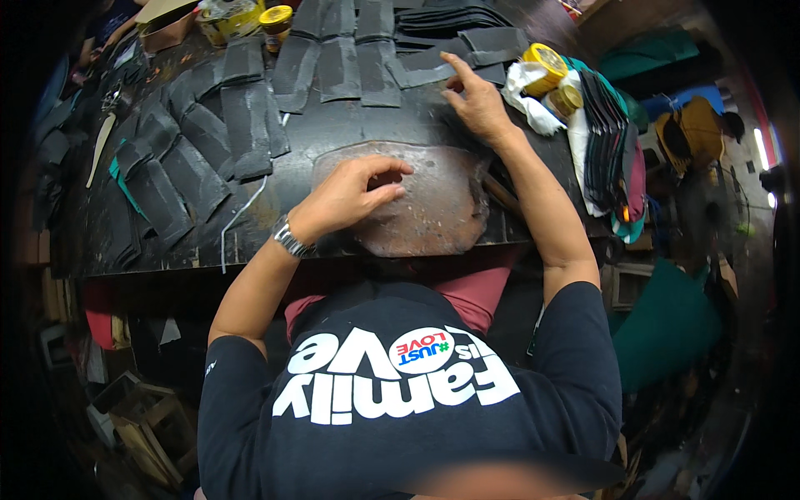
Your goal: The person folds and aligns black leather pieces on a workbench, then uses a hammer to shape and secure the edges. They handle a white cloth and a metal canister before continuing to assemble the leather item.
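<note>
My left hand [354, 193], with a metal watch at the wrist, is over the worn brown slab [433, 212] at the table's near edge. Its fingers are curved, with a gap between them and the thumb, and nothing shows in it. Farther out, my right hand [477, 98] reaches over the table with the index finger stretched and the others loosely bent. That fingertip is at the edge of a flat black piece [421, 70] with a greyish border; whether it touches cannot be made out. Several similar black pieces [337, 71] lie overlapping in rows across the table.
Yellow-lidded jars [546, 65] and crumpled white tissue [533, 98] stand right of my right hand, beside a stack of black pieces [602, 142]. A wooden handle [502, 197] lies by the slab. A thin pale rod [237, 218] crosses the table's left part.
</note>
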### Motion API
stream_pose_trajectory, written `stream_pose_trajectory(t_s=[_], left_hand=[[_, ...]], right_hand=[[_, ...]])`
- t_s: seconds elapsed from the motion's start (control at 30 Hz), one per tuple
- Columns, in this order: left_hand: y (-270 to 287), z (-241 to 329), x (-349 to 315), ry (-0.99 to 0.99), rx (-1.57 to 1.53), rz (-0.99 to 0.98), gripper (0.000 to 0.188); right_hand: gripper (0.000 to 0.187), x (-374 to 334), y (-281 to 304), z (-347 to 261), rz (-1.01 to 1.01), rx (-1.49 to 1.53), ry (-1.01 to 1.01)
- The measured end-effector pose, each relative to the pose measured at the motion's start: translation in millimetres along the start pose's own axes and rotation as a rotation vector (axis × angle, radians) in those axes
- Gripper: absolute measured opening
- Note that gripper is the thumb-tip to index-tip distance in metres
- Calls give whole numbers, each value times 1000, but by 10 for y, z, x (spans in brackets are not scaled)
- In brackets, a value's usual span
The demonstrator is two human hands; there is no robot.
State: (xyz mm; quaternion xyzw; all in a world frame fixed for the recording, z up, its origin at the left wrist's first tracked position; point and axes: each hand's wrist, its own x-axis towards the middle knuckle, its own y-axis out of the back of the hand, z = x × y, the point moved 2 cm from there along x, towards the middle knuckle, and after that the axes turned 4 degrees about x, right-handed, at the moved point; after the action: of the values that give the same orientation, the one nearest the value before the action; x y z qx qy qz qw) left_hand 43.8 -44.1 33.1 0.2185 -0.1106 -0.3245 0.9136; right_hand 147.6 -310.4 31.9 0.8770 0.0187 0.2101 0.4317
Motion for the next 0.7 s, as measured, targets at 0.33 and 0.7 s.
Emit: stream_pose_trajectory(t_s=[0.33,0.7], left_hand=[[718,-715,873,9,431,380,36],[906,-962,1116,156,490,368,29]], right_hand=[[75,475,-827,-518,-229,-261,238],[75,877,-597,-96,425,1191,-493]])
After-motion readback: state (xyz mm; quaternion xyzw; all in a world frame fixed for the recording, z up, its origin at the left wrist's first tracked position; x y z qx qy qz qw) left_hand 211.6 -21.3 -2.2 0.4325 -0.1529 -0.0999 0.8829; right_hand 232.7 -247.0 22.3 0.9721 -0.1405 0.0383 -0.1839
